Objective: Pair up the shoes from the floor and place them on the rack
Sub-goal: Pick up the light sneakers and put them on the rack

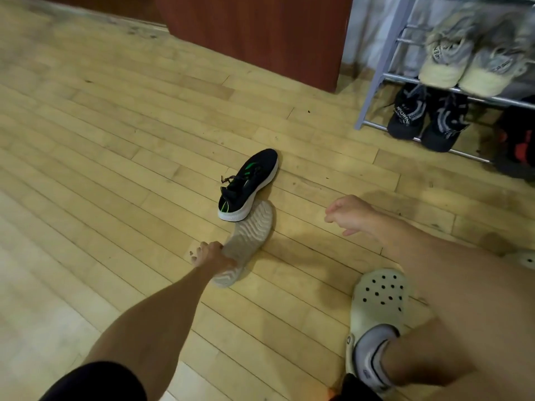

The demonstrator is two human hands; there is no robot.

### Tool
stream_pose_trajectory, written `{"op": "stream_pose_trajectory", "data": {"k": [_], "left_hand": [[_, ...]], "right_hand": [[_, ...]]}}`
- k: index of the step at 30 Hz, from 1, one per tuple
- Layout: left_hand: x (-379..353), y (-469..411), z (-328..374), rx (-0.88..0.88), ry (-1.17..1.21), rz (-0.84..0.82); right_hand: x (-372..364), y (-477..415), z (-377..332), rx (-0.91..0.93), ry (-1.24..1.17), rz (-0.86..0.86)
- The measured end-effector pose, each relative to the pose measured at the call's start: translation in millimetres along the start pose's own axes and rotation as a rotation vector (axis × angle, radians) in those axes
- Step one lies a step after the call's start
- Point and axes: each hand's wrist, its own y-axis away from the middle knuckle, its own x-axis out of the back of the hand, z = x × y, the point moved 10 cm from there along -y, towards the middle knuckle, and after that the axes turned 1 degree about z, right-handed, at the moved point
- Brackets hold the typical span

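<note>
A black sneaker with green stripes and a white sole (249, 183) stands upright on the wooden floor. Just below it a second sneaker (249, 235) lies upturned, its pale ridged sole facing me. My left hand (212, 254) grips that upturned sneaker near the heel end. My right hand (347, 215) hovers to the right of both shoes, fingers loosely curled, holding nothing. The metal shoe rack (376, 79) stands at the upper right.
On the rack sit a grey pair with cream soles (469, 56), a black pair (425, 117) below, and a dark shoe with red (518, 140) at the right edge. A brown cabinet (260, 33) stands behind. My foot wears a pale clog (379, 299).
</note>
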Motion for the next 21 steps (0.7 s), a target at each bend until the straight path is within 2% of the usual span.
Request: {"op": "stream_pose_trajectory", "data": {"k": [6,8,12,16,18,20,21], "left_hand": [[-35.2,46.3,25.7,-0.002,0.272,-0.055],[-41.0,55.1,33.8,-0.003,0.28,-0.031],[-34.3,70.4,47.2,-0.06,0.104,0.131],[-19.1,92.5,77.0,-0.33,-0.122,0.336],[-32.5,106.6,95.1,-0.527,-0.205,0.29],[-58.3,118.9,104.3,-0.676,-0.156,0.087],[-69.5,123.1,103.8,-0.691,-0.088,-0.034]], "right_hand": [[-4.8,10.2,-18.6,0.053,-0.062,-0.012],[-3.1,15.7,-20.7,0.068,-0.08,-0.007],[0.9,26.2,-18.3,0.085,-0.073,0.003],[7.4,37.9,-13.3,0.102,-0.036,0.01],[10.7,42.9,-9.5,0.109,0.011,0.021],[14.1,46.8,-4.1,0.11,0.047,0.035],[15.0,48.1,-0.8,0.11,0.055,0.035]]}}
